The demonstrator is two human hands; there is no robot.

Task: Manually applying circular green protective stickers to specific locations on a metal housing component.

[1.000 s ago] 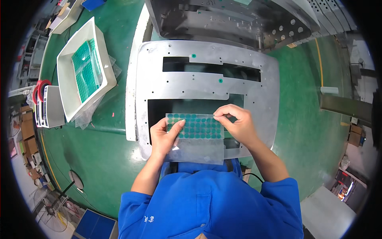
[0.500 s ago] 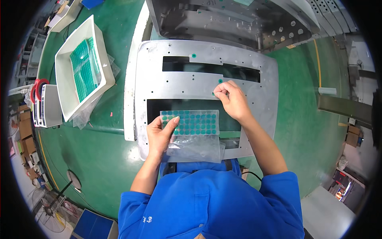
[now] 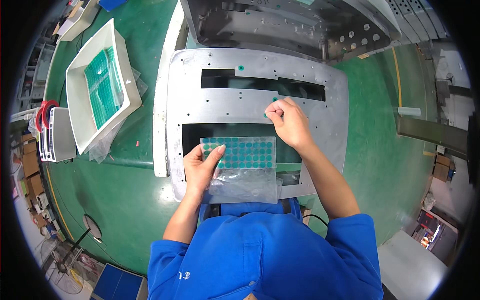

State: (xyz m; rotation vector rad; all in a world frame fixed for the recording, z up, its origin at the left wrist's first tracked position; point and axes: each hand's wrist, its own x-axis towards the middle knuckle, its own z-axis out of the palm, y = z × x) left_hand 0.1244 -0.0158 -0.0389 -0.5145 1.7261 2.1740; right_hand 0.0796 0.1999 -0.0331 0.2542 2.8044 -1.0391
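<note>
My left hand [image 3: 199,169] grips a sheet of round green stickers [image 3: 245,153] by its left edge, with the thumb on top. Clear plastic film [image 3: 245,184] hangs from the sheet's lower side. Beneath lies a flat grey metal panel [image 3: 230,102] with wide slots and small holes. My right hand [image 3: 291,125] is closed in a pinch over the strip between the slots, its fingertips at the panel surface. A small green dot [image 3: 265,115] shows at those fingertips. Other green dots sit around holes, one [image 3: 241,68] by the upper slot and another [image 3: 275,99] just above my right hand.
A large dark metal housing [image 3: 285,30] stands beyond the panel. To the left, a white bin [image 3: 75,107] holds more green sticker sheets [image 3: 103,85]. Red-handled scissors [image 3: 45,112] rest by a white box [image 3: 64,135]. A pedestal fan [image 3: 62,267] stands at lower left.
The whole view has shifted slightly. My right hand stays at the same place on the panel, its fingers moving only a little. My left hand keeps holding the sheet.
</note>
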